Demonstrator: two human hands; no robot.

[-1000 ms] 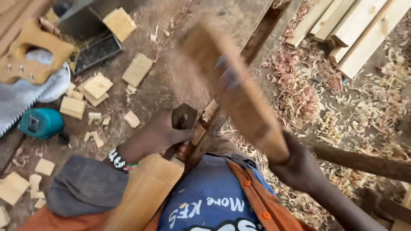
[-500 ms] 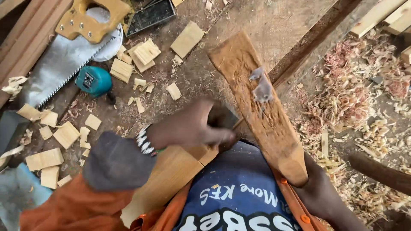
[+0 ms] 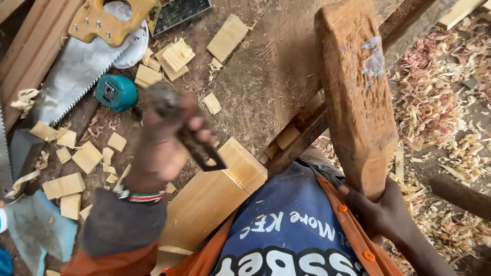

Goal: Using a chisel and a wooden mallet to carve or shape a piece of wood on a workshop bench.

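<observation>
The left hand (image 3: 163, 148) has its fingers (image 3: 197, 122) wrapped tight round a dark chisel (image 3: 197, 145), its blade pointing down at the pale wood block (image 3: 215, 194) that leans over the counter's (image 3: 271, 76) near edge against the person's body. The right hand (image 3: 381, 212), fingers clenched, grips the low end of a rough wooden mallet (image 3: 358, 97) held upright just off that edge, above the shavings (image 3: 440, 107) on the floor. Offcuts (image 3: 176, 56), a teal tape measure (image 3: 116, 92) and a handsaw (image 3: 76, 66) crowd the counter's left side, the middle lying barer.

Head view, steeply downward, close over workbench (image 3: 266, 76)
</observation>
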